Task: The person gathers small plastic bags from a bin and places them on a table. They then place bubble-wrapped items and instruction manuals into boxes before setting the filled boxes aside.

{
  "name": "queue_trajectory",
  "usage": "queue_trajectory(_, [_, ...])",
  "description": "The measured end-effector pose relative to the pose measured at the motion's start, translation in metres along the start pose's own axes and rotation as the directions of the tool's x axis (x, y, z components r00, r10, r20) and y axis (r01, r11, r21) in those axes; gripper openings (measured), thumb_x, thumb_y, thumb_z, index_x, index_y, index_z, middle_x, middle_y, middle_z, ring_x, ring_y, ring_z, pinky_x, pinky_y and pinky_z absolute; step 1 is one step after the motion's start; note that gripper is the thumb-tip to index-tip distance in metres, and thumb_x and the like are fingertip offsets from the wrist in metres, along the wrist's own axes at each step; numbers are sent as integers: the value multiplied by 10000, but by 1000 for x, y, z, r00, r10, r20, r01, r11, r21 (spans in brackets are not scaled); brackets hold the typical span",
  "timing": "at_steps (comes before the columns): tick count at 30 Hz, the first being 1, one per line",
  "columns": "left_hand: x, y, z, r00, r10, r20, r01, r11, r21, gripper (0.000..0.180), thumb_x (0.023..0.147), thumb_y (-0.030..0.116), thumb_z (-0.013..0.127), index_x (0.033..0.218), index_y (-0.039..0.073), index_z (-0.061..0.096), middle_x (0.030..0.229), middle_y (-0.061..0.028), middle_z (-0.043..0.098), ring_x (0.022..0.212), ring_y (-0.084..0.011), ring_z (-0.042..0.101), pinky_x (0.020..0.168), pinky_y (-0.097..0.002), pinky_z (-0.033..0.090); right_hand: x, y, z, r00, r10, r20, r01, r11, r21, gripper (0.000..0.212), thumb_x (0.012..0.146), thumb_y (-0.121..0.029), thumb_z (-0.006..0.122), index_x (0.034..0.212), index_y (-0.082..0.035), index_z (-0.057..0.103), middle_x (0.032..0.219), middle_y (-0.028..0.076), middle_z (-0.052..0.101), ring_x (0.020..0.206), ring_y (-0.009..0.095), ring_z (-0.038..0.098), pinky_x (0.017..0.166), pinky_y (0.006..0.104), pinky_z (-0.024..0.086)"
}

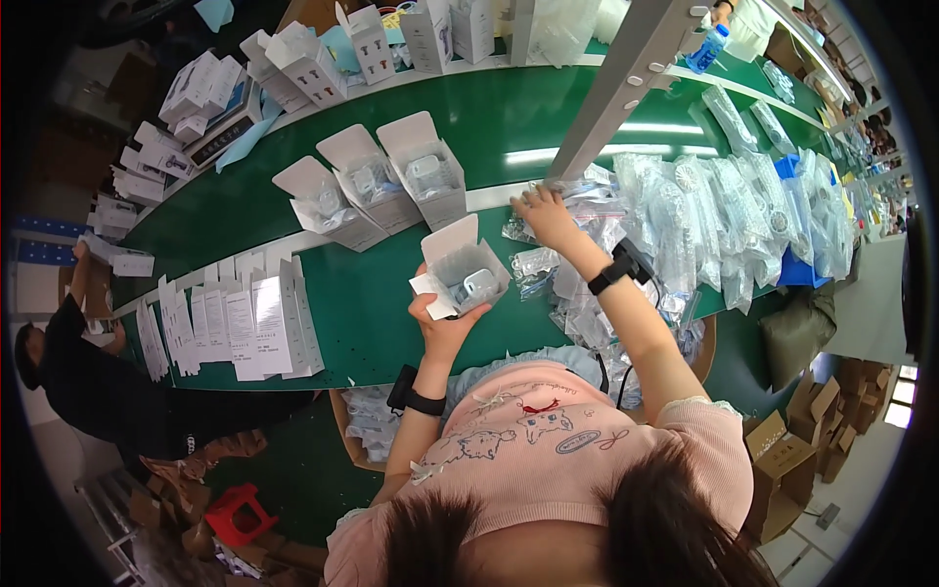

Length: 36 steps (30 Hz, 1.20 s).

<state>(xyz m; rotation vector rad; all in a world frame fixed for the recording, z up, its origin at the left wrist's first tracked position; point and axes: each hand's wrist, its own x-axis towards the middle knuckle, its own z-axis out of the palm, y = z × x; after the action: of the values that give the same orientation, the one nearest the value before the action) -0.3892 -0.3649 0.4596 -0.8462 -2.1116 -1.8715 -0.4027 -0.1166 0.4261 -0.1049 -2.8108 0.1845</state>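
Note:
My left hand [445, 321] is closed round an open white cardboard box [455, 256], held tilted above the green table. Inside the box lies a small white device [480, 285] in clear plastic. My right hand [544, 215] reaches over the near end of a pile of small clear plastic bags [587, 220], fingers apart and touching the top ones. Whether any bag is between its fingertips is hard to see. Beyond the held box stand three more white boxes [423, 171] with lids up, each with a plastic-wrapped item inside.
Folded white boxes [259, 323] stand in a row at the left. Long bubble-wrapped packs [724, 210] lie on the right beside a blue bin [800, 269]. A grey metal post [626, 88] rises from the table. Another person [83, 342] works at the far left.

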Motion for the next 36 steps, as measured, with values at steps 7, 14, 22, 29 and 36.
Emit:
queue_trajectory(7, [5, -1, 8, 997, 50, -63, -54, 996, -67, 769, 537, 118, 817, 1010, 137, 211, 1275, -266, 280, 1133, -368, 389, 909, -431, 383, 1, 20, 10, 886, -260, 384, 285, 959, -10, 302, 684, -70, 574, 981, -123, 596, 987, 72, 552, 881, 282, 515, 739, 410, 435])
queue_trajectory(14, [43, 37, -4, 993, -39, 108, 16, 977, 211, 517, 581, 148, 780, 957, 70, 434, 1267, -226, 322, 1107, -356, 426, 876, -400, 403, -1, 7, -75, 867, 456, 204, -383, 345, 857, 181, 722, -37, 645, 888, -41, 573, 934, 40, 552, 814, 161, 551, 626, 267, 459])
queue_trajectory(22, [51, 47, -7, 954, -300, 29, 291, 941, 171, 170, 609, 30, 704, 621, -20, 542, 845, -88, 524, 699, -165, 471, 635, -255, 364, -15, -89, -137, 809, 584, -73, 148, -82, 986, 244, 675, 114, 590, 874, -27, 572, 807, 60, 579, 785, 160, 576, 614, 257, 464])
queue_trajectory(29, [50, 24, -17, 866, -497, 48, 498, 853, -157, 87, 620, -29, 661, 656, -43, 584, 968, -166, 595, 824, -150, 543, 661, -236, 403, -18, -92, -128, 839, -458, -293, 542, 658, 522, 338, 557, 120, 570, 868, -11, 555, 885, 150, 575, 760, 280, 589, 620, 319, 486])
queue_trajectory(36, [57, 23, -20, 828, -551, 103, 545, 750, -375, 86, 606, -103, 604, 667, -42, 596, 783, -53, 542, 764, -139, 509, 708, -240, 382, -2, -110, -114, 757, -116, -643, 608, 488, 627, 247, 607, 63, 555, 842, -10, 557, 880, 101, 558, 744, 269, 584, 643, 311, 491])
